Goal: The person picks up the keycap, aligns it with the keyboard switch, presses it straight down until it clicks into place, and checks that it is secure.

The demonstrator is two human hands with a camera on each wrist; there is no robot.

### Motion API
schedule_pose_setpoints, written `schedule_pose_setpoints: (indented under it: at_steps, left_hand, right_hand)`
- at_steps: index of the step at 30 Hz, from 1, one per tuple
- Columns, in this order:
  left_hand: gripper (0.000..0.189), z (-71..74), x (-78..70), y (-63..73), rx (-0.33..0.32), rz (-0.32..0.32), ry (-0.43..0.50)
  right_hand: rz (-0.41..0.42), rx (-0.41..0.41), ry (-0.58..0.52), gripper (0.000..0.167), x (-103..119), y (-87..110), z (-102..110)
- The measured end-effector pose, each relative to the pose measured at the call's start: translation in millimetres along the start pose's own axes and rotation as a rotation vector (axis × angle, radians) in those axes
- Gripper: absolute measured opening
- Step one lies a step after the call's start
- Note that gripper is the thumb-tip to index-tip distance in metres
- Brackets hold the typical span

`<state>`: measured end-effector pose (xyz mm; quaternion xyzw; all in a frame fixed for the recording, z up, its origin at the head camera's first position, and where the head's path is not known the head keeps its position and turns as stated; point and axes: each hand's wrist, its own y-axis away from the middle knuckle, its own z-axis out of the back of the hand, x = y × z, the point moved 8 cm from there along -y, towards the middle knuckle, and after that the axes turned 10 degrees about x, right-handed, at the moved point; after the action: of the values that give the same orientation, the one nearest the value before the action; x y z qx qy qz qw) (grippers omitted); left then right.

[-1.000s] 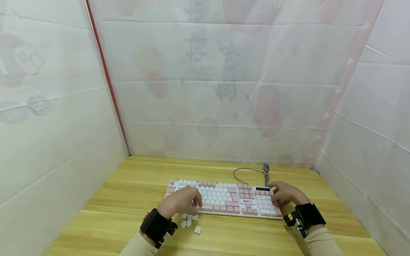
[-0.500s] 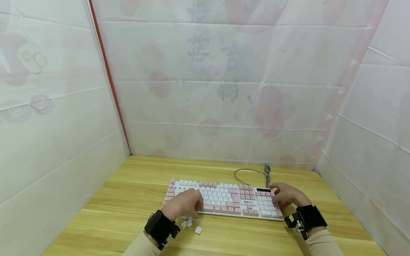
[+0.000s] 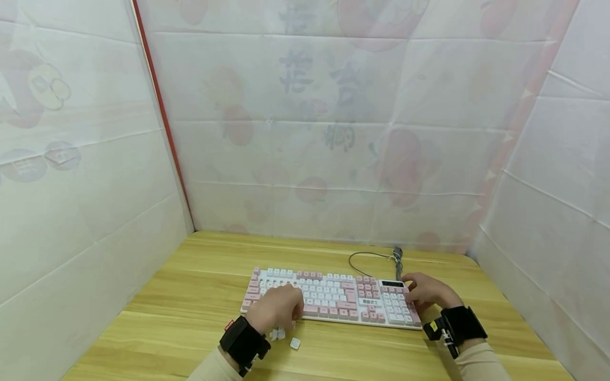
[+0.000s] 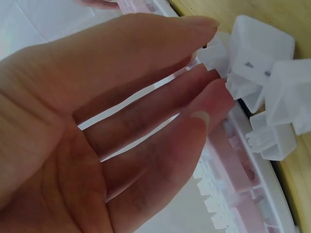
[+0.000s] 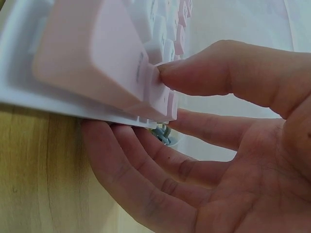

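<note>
A pink and white keyboard (image 3: 329,293) lies on the wooden table. My left hand (image 3: 278,307) is at its front edge, over a small pile of loose white keycaps (image 3: 277,334). In the left wrist view, the loosely bent fingers and thumb reach to a white keycap (image 4: 216,52); whether they touch it is unclear. More keycaps (image 4: 262,48) lie tilted beside the keyboard edge. At the keyboard's right end, my right hand (image 3: 426,290) grips it. The right wrist view shows the thumb on a pink key (image 5: 158,90) and fingertips at the underside of the edge.
One loose keycap (image 3: 295,344) lies apart from the pile, nearer the front. A bundled grey cable (image 3: 397,262) lies behind the keyboard. Printed white sheets (image 3: 329,159) close off the back and both sides of the wooden table (image 3: 200,280).
My left hand has shifted slightly right and towards the front, covering more of the keycap pile. The right hand keeps its hold on the keyboard.
</note>
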<state>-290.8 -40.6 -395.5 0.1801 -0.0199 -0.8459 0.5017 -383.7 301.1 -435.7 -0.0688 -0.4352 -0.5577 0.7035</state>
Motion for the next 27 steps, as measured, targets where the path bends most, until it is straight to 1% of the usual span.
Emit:
schedule_pose_setpoints:
  at_steps: [3,11,16,19,22,27]
  left_hand:
    - [0.03,-1.1,-0.3,-0.9,-0.007,0.004,-0.01]
    - [0.032,-4.2,-1.4,-2.9,-0.017,-0.01,-0.032]
    - [0.034,-5.3,-3.6,-2.3,-0.023,-0.021,-0.05]
    - [0.035,-5.2,-4.9,-2.1,-0.035,-0.027,-0.067]
    - [0.035,-5.4,-5.0,-2.1,-0.039,-0.023,-0.073]
    - [0.035,-5.8,-6.3,-2.3,-0.028,-0.025,-0.089]
  right_hand:
    - [-0.002,-0.001,-0.005,0.073,0.0,-0.3,0.1]
    - [0.018,0.005,0.038,0.071,2.4,-0.3,-0.3]
    - [0.029,0.006,0.036,0.072,3.0,0.4,-0.7]
    - [0.025,-0.003,0.013,0.073,1.1,-0.1,-0.1]
    - [0.026,-0.003,0.004,0.074,-0.5,-1.0,0.0]
    - [0.021,0.002,0.005,0.074,-2.1,-2.1,0.0]
